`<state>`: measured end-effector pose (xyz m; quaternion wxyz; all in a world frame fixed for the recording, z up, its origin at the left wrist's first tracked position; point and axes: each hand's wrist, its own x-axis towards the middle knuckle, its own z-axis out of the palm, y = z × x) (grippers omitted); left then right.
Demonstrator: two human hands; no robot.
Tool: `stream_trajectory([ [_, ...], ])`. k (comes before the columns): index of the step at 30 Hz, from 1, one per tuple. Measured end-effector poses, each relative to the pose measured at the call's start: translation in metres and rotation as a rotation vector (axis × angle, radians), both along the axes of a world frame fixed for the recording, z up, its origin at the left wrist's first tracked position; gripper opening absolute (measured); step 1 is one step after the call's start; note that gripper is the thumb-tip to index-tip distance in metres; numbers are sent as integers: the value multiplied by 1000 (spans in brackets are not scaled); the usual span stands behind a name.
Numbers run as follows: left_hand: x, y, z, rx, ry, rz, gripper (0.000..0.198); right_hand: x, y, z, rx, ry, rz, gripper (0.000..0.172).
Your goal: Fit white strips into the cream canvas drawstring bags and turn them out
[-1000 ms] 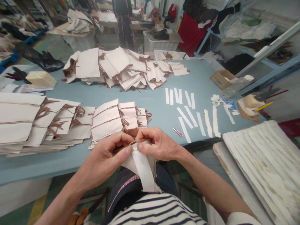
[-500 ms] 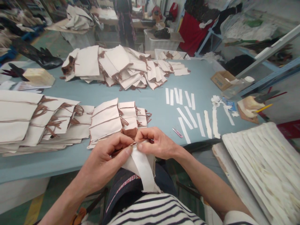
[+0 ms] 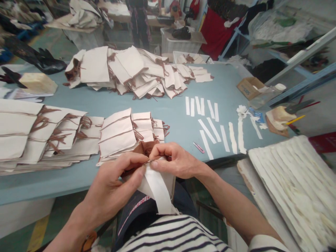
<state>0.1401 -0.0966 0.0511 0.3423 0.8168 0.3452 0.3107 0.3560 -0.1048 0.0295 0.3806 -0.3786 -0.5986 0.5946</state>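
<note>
My left hand point(image 3: 115, 183) and my right hand point(image 3: 173, 161) meet in front of my chest, just below the table's near edge. Both pinch the top edge of a cream fabric piece point(image 3: 157, 189) with brown trim, which hangs down over my lap. The fingertips of the two hands nearly touch on the brown edge. Right behind the hands a stack of folded cream pieces point(image 3: 123, 134) lies on the blue table point(image 3: 173, 122).
Further stacks of cream pieces lie at the left point(image 3: 31, 133) and the back point(image 3: 136, 75). White strips point(image 3: 207, 131) and a small pink tool point(image 3: 198, 147) lie right of centre. A board of white strips point(image 3: 294, 182) sits at my right. A person stands at the far end.
Both hands keep their pinch on the fabric edge. The brown trim shows a little more above the fingers; otherwise only the view has shifted slightly.
</note>
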Motion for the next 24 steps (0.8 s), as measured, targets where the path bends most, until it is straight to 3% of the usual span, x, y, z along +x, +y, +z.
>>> stream_trajectory([
  [4, -5, 1, -9, 219, 13, -51, 23, -9, -6, 4, 2, -68, -123, 8],
  [13, -27, 9, -19, 410, 38, -284, 56, -21, -10, -3, -260, 209, -6, 24],
  [18, -32, 9, -25, 473, 79, -254, 56, -22, -7, -9, -294, 300, 8, 23],
  [24, -29, 3, -28, 458, 56, -221, 53, -19, 0, 5, -234, 139, 40, 16],
])
